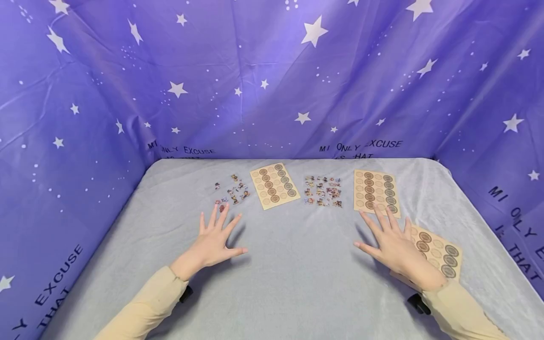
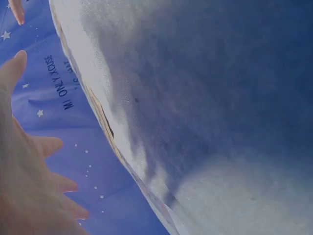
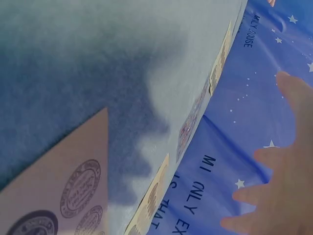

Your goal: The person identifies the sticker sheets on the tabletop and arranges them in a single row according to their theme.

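Note:
My left hand (image 1: 214,243) is held over the grey cloth with its fingers spread and nothing in its grasp. Just beyond its fingertips lie small cartoon stickers (image 1: 234,192) on what looks like a clear sheet. The right hand (image 1: 395,245) also has its fingers spread and holds nothing. Its fingertips overlap the near edge of a tan sheet of round stamp-style stickers (image 1: 377,193) in the head view. Below its wrist lies another tan sticker sheet (image 1: 450,255), partly hidden by the hand; its corner (image 3: 83,171) shows large in the right wrist view.
Between the hands, toward the back, a tilted tan sticker sheet (image 1: 275,186) lies beside a second group of cartoon stickers (image 1: 323,191). The grey cloth (image 1: 289,283) covers the table. Purple star-printed curtains (image 1: 272,71) enclose its back and sides.

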A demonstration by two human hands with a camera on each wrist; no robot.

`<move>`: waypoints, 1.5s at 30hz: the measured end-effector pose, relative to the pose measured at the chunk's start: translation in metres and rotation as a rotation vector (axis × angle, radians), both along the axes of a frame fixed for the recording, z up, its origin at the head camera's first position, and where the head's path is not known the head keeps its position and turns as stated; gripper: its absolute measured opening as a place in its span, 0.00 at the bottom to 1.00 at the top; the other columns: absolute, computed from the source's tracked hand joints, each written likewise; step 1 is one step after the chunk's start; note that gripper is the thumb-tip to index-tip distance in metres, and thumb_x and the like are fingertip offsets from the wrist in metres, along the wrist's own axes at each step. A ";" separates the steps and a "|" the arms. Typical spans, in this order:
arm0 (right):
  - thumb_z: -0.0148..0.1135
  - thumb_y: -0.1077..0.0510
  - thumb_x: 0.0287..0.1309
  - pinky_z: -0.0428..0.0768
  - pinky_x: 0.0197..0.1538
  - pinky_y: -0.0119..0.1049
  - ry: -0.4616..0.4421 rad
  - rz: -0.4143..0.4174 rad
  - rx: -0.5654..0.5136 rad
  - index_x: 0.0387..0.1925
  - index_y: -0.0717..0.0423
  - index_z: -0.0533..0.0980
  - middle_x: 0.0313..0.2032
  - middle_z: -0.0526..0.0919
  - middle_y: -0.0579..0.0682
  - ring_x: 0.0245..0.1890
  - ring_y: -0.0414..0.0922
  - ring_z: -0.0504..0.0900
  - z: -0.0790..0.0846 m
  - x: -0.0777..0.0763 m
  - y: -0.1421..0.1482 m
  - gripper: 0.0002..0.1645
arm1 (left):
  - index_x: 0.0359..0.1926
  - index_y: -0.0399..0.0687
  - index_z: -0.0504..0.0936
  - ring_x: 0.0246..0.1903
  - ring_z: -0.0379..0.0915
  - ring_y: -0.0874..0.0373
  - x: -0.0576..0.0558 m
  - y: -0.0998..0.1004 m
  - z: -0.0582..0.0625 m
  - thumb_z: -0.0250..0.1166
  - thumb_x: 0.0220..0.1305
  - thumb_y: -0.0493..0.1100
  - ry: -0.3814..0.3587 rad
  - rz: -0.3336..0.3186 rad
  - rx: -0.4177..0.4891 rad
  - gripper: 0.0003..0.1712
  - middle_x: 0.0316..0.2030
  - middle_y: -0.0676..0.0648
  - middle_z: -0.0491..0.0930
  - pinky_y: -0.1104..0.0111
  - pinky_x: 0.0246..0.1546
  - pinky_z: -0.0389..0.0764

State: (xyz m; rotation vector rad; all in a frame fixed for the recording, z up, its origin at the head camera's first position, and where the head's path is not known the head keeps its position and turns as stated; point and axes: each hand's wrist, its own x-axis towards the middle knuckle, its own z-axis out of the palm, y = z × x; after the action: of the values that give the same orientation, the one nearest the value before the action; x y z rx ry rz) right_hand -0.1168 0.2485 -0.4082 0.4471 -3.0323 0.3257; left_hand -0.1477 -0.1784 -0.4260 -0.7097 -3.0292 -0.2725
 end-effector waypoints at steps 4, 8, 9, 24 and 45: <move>0.49 0.33 0.53 0.27 0.53 0.69 0.015 0.005 -0.001 0.68 0.44 0.42 0.66 0.38 0.61 0.63 0.67 0.37 0.001 0.001 0.003 0.48 | 0.67 0.54 0.54 0.64 0.22 0.39 0.000 0.005 0.002 0.51 0.45 0.76 0.011 -0.014 0.020 0.52 0.68 0.42 0.34 0.38 0.55 0.26; 0.50 0.34 0.53 0.29 0.54 0.70 0.013 -0.005 -0.019 0.68 0.43 0.41 0.66 0.40 0.63 0.62 0.68 0.38 0.003 0.003 0.007 0.48 | 0.66 0.52 0.55 0.64 0.23 0.38 -0.002 0.013 0.004 0.52 0.46 0.74 0.024 -0.036 0.018 0.51 0.67 0.41 0.34 0.39 0.56 0.26; 0.50 0.34 0.53 0.30 0.54 0.70 0.014 -0.011 -0.023 0.68 0.43 0.41 0.66 0.41 0.64 0.62 0.67 0.39 0.004 0.003 0.009 0.48 | 0.66 0.51 0.56 0.64 0.24 0.38 -0.003 0.015 0.004 0.53 0.46 0.74 0.027 -0.045 0.020 0.51 0.67 0.41 0.34 0.39 0.56 0.26; 0.55 0.41 0.53 0.32 0.58 0.66 0.053 -0.019 -0.136 0.68 0.48 0.46 0.60 0.51 0.71 0.56 0.71 0.53 0.007 0.014 0.037 0.46 | 0.62 0.45 0.61 0.64 0.38 0.40 -0.007 0.054 0.009 0.54 0.50 0.70 0.075 -0.175 0.055 0.46 0.65 0.35 0.48 0.42 0.59 0.40; 0.57 0.50 0.55 0.55 0.48 0.68 0.063 -0.078 -0.253 0.62 0.63 0.56 0.54 0.61 0.74 0.50 0.73 0.59 0.008 0.031 0.084 0.38 | 0.56 0.42 0.69 0.58 0.57 0.45 -0.019 0.104 0.011 0.60 0.53 0.59 0.057 -0.329 0.206 0.35 0.57 0.38 0.64 0.51 0.58 0.57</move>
State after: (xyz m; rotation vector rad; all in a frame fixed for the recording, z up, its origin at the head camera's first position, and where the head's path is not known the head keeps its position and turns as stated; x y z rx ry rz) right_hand -0.0860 0.3321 -0.4002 0.3142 -2.8836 0.6653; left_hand -0.1665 -0.0749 -0.4151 -1.1697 -2.7627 -0.5496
